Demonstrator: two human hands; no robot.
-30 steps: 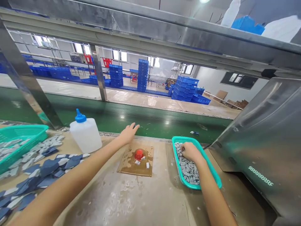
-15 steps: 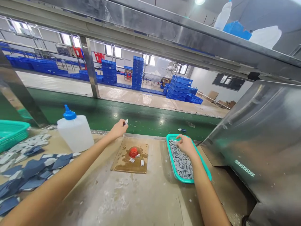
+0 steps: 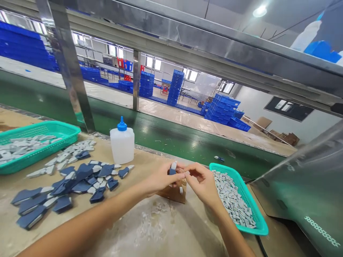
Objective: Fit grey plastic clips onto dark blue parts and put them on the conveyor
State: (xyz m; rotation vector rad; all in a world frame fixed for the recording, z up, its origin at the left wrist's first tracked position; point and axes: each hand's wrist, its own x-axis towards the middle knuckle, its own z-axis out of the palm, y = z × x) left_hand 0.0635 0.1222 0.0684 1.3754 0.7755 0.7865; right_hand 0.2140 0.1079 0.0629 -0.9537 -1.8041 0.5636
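My left hand (image 3: 163,178) grips a small navy and white part (image 3: 173,169) above the brown square plate (image 3: 174,194). Thumb and fingertips of my right hand (image 3: 200,180) are pinched together against the left fingertips; a tiny pale piece seems to be between them. On the plate lies a small white piece (image 3: 181,190); its back portion is hidden by my hands. A green basket (image 3: 261,223) full of small grey pieces stands right of my right hand. Navy and white parts (image 3: 85,178) are heaped at the left.
A white bottle with a blue cap (image 3: 122,146) stands behind the heap. Another green basket (image 3: 53,151) with pale parts is at the far left. A green conveyor belt (image 3: 160,137) crosses behind the table, with one part (image 3: 219,158) on it. A metal panel (image 3: 311,185) rises at the right.
My right hand has left the green basket and come to my left hand, which has moved nearer over the plate. The view has swung left, showing more of the left basket.
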